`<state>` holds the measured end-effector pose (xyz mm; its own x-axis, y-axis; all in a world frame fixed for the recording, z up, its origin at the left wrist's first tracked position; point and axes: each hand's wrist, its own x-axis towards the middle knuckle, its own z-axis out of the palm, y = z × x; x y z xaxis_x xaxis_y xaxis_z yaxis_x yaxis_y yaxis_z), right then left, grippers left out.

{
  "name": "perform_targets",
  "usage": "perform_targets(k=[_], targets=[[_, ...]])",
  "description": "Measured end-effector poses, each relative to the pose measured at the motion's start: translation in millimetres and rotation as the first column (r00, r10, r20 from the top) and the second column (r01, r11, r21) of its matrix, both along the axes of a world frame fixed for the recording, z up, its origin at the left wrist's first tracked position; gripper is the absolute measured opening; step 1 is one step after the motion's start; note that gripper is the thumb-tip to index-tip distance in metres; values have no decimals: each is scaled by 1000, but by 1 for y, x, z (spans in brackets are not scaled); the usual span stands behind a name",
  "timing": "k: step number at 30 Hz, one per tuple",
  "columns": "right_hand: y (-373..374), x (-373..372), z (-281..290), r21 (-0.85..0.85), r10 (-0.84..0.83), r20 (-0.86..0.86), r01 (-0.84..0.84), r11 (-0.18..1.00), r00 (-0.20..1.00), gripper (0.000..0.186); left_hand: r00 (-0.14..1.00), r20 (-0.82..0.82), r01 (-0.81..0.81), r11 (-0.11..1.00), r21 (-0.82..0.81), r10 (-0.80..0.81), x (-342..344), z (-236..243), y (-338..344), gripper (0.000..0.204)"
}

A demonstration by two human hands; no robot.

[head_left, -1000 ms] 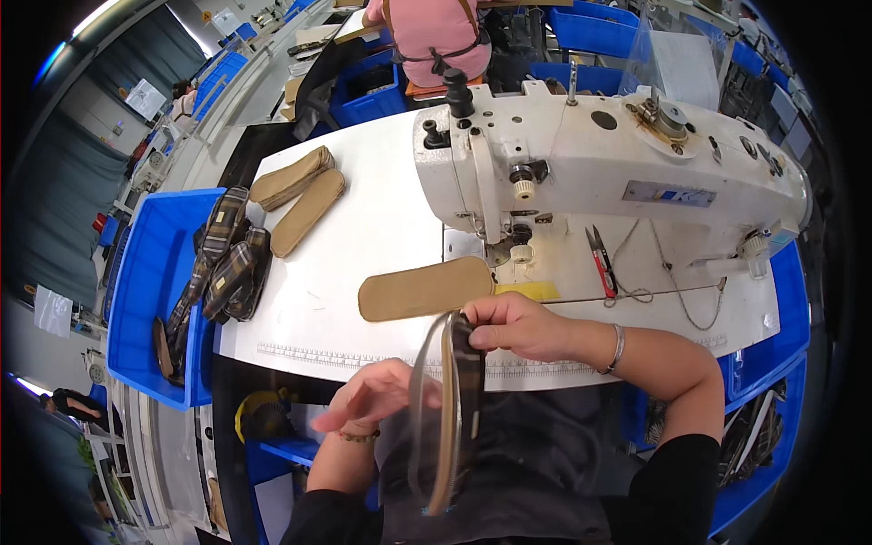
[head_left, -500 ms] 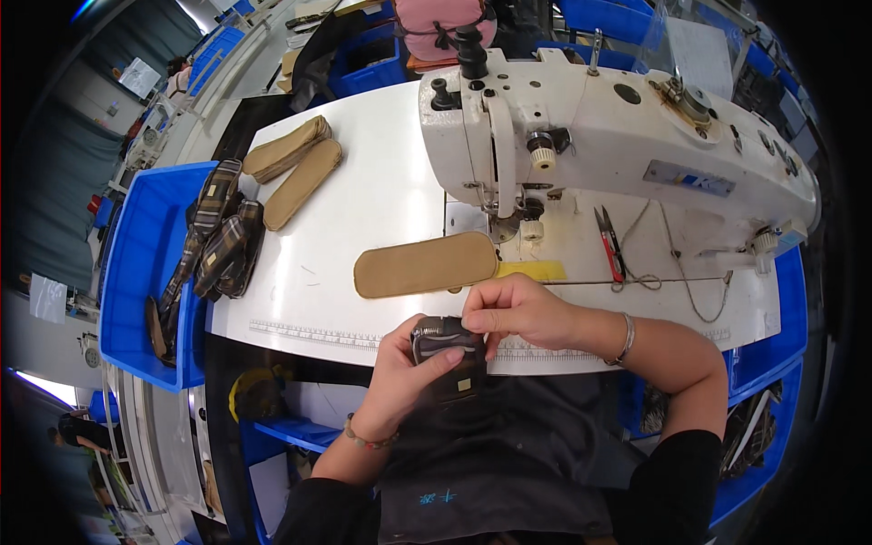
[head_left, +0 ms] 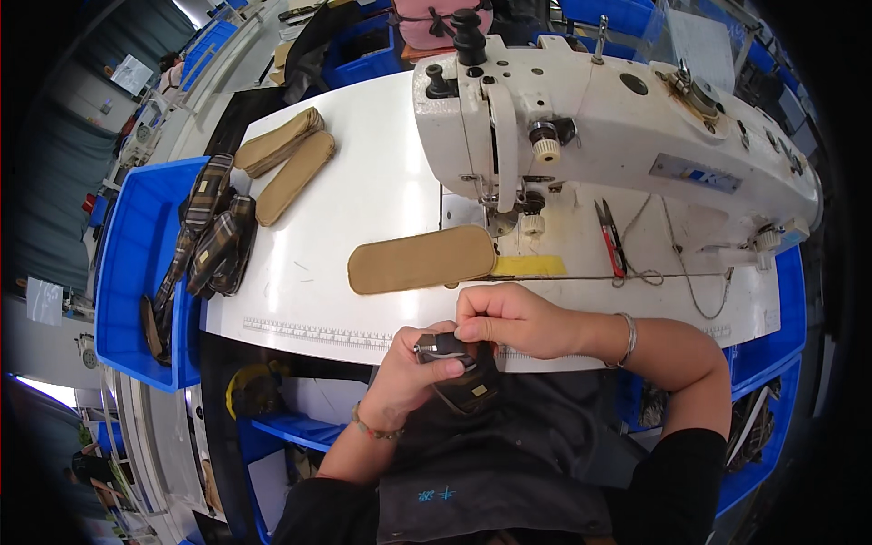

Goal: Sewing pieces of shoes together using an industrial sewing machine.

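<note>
My left hand [head_left: 400, 380] is closed round a small dark plaid pouch [head_left: 470, 392] with a pale square label, its thumb lying across the top. Metallic zipper teeth seem to show near that thumb. At the pouch's upper edge, my right hand [head_left: 513, 320] pinches with thumb and forefinger; the exact bit gripped is hidden by the fingers. The pouch is held over my dark apron [head_left: 509, 454], at the table's front edge. Just beyond the hands, a long tan panel [head_left: 422, 261] with rounded ends lies flat beside a yellow strip [head_left: 530, 265].
A white sewing machine [head_left: 599, 118] fills the table's right half. Red-handled scissors [head_left: 610, 241] lie under its arm near a grey cord [head_left: 677, 245]. Far left on the white table [head_left: 372, 154] are tan panels [head_left: 295, 177]. Plaid pouches [head_left: 216, 241] hang over a blue bin [head_left: 113, 300].
The pouch has tilted and turned slightly in my left hand, with its label shifting right and down. My right hand still pinches its upper edge. The whole view has shifted a little.
</note>
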<state>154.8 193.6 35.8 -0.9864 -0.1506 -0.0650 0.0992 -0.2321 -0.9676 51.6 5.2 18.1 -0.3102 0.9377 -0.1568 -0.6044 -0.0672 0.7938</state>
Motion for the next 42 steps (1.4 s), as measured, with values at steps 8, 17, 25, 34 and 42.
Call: perform_targets(k=[8,17,25,34,42], targets=[[4,-4,-6,-75,39,50,-35,997,998,26,1000,-31,1,998,-57,-3,4,10,1,13],[4,-2,-14,-157,7,7,-5,988,1000,25,987,-134,-95,993,-68,85,13,8,4,21],[7,-3,-13,-189,-9,-79,-6,982,997,22,999,-5,-53,992,-117,52,2,12,5,22],[7,-5,-17,-279,6,-20,-11,960,1000,19,994,94,53,998,-32,-49,-6,1,5,21],[7,-3,-12,-256,50,20,-44,966,999,16,988,-28,153,987,50,-151,-17,-8,4,19]])
